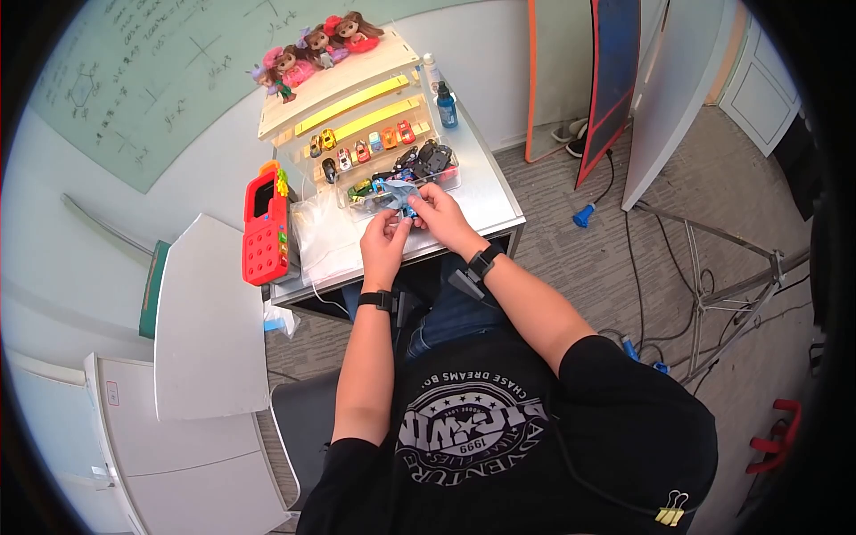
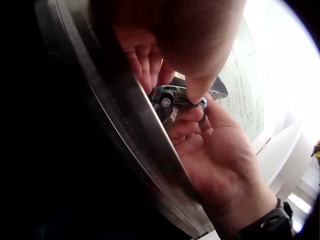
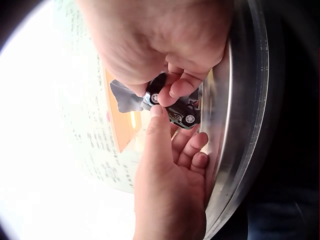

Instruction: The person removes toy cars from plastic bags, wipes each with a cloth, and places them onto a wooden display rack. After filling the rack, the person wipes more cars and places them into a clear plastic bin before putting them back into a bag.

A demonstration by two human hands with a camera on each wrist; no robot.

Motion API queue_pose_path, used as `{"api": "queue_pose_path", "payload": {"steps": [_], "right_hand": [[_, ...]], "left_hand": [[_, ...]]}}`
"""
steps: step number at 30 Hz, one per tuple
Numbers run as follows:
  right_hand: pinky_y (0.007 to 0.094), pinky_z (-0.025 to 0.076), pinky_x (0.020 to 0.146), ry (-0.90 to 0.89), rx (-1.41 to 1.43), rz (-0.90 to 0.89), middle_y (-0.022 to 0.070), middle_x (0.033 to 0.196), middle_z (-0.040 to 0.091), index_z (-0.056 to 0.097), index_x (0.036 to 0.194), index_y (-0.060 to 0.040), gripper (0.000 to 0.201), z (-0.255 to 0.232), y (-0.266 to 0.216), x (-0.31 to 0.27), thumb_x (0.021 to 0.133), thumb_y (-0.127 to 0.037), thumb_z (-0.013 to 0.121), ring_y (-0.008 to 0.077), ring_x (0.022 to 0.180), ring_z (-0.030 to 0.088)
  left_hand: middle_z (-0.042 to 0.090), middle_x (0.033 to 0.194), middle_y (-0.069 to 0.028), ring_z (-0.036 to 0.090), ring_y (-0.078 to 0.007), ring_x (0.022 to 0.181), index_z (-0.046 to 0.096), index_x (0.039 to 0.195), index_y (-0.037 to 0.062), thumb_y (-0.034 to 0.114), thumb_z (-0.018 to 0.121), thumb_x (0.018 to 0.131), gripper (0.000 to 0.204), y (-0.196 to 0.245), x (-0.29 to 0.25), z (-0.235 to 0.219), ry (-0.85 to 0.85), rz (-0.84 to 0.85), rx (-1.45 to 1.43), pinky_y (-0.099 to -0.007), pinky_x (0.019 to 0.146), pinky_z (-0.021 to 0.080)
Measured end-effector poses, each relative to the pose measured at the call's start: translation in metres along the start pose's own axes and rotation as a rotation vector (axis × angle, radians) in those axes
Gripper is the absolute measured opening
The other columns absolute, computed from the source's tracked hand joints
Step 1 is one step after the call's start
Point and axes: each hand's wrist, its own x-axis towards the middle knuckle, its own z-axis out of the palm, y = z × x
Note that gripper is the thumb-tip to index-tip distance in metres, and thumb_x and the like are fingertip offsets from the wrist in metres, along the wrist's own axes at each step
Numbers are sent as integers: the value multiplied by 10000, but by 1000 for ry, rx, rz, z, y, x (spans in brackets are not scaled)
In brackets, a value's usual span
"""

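A small dark toy car point(image 2: 172, 94) with silver wheels is between both hands, near the table's front edge. My left hand point(image 1: 385, 239) holds it with the thumb against its side; in the right wrist view that hand point(image 3: 170, 170) comes from below. A crumpled grey cloth point(image 1: 399, 190) lies against the car. My right hand point(image 1: 443, 221) pinches the cloth by the car's end, its fingers beside a wheel. In the left wrist view the right hand point(image 2: 220, 150) partly covers the car.
Behind the hands is a clear bin point(image 1: 456, 178) of toy cars. More toy cars point(image 1: 361, 152) line a wooden rack with yellow strips point(image 1: 352, 105); dolls point(image 1: 325, 45) sit on top. A red toy console point(image 1: 266, 234) stands left, a blue bottle point(image 1: 447, 107) at the back right.
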Motion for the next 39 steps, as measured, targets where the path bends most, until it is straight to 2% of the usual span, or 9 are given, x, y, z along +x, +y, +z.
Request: {"api": "queue_pose_path", "payload": {"steps": [2,6,12,14,20,27,33,35,39], "right_hand": [[230,506,628,6,34,16,-6,893,637,599,1068,-54,190,1,-2,0,1050,-230,667,57,691,607],[220,509,635,7,99,47,-3,886,649,637,1124,-34,214,4,-4,-2,1060,-238,649,56,696,611],[219,522,646,12,176,103,6,875,683,664,1271,-7,302,3,-3,-1,1070,-230,628,57,718,624],[236,538,696,-33,65,90,19,918,691,634,1317,10,323,4,-8,-2,1064,-191,632,78,761,637],[241,540,755,-105,59,37,13,1019,697,597,1378,-18,365,6,-10,-5,1040,-142,660,72,848,639],[240,541,803,-127,81,30,10,1063,700,608,1334,-36,315,6,-7,-4,1042,-144,656,64,899,644],[249,543,808,-154,50,47,5,1058,694,625,1233,-42,207,5,-4,-3,1051,-139,640,67,911,644],[248,540,798,-133,46,49,2,1050,687,626,1221,-41,190,4,-4,-3,1058,-138,626,67,907,639],[245,534,781,-99,52,27,1,1049,681,627,1212,-43,177,4,-5,-2,1064,-138,614,65,895,631]], "left_hand": [[714,1013,-99,651,-120,771,687,1178,-32,176,789,945,329,4,0,0,-20,-42,62,-265,716,543],[724,1004,-103,638,-115,762,682,1194,-25,190,779,955,337,-3,1,1,-6,-9,59,-265,712,536],[731,991,-91,655,-111,801,655,1191,-28,160,748,982,296,0,0,-1,5,-53,-34,-274,738,552],[734,1009,-104,682,-127,863,628,1192,-42,153,705,1013,276,1,0,-2,-18,-87,-58,-283,775,567],[726,1042,-99,707,-140,908,617,1212,-51,142,686,1026,276,-3,1,-1,-12,-32,-101,-291,792,583],[722,1102,-118,718,-145,948,613,1236,-58,138,699,1018,305,8,-2,-2,-32,-58,-99,-288,829,583],[735,1074,-104,717,-133,923,617,1237,-48,141,730,997,325,5,-1,-3,-34,-62,-149,-280,811,574],[733,1029,-94,697,-108,840,633,1172,-43,134,767,965,304,5,-1,-3,-29,-40,-89,-264,750,572],[724,1038,-83,698,-104,871,624,1194,-44,110,779,952,326,7,-2,-3,-63,-56,-70,-259,771,565]]}}
